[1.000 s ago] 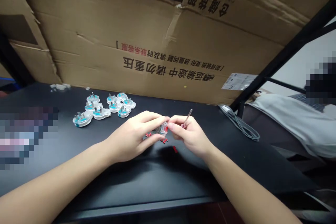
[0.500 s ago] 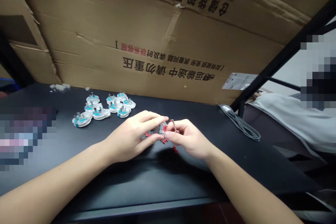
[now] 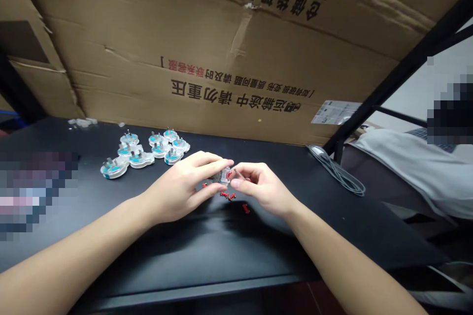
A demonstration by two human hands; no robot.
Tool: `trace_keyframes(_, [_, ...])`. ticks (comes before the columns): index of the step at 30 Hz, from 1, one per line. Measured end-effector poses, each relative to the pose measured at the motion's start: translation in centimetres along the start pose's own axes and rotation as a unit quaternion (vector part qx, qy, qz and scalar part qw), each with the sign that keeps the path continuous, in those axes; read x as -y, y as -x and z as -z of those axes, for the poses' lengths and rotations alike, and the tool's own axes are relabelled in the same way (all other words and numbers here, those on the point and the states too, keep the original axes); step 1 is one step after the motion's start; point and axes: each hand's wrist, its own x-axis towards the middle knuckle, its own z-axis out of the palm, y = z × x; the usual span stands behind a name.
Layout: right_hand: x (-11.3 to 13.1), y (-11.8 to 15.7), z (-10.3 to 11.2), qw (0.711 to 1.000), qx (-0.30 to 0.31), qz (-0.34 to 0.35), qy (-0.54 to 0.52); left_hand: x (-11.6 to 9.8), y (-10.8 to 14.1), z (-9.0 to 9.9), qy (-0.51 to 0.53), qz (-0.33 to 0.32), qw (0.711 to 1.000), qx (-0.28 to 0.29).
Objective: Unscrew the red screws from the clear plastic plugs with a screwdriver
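In the head view, the left hand [image 3: 177,189] and right hand [image 3: 264,188] came together, clamped on a clear plug housing [image 3: 223,175] at the middle of the black table [image 3: 221,251]. Small red parts [image 3: 227,196] lay at six o'clock below it, and clear plugs with teal centres [image 3: 115,169] sat at ten o'clock, apart from the hands.

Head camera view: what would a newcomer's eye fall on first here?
The bare left hand and right hand meet at centre on a clear plug housing, with small red pieces just below. To their left, clear plugs with teal parts cluster on the black table. A large printed cardboard box fills the top of the view.
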Motion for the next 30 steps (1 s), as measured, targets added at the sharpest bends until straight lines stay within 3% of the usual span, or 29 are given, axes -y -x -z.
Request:
trace_keyframes(13, [-0.1, -0.2, -0.3, 0.998, -0.041, 0.054, -0.011, 0.0, 0.0, -0.1, 0.027, 0.008, 0.999, 0.033])
trace_keyframes(19, [-0.1, -0.1, -0.3, 0.992, -0.078, 0.08, 0.063, -0.2, 0.0, -0.2, 0.04, 0.011, 0.999, 0.029])
trace_keyframes(26, [0.5, 0.3, -0.2, 0.96, -0.129, 0.179, 0.172, -0.8, -0.3, 0.0, 0.088, 0.069, 0.994, 0.015])
trace_keyframes(30, [0.4, 0.3, -0.1, 0.952, -0.143, 0.195, 0.191, -1.1, -0.6, 0.5, 0.127, 0.125, 0.984, 0.0])
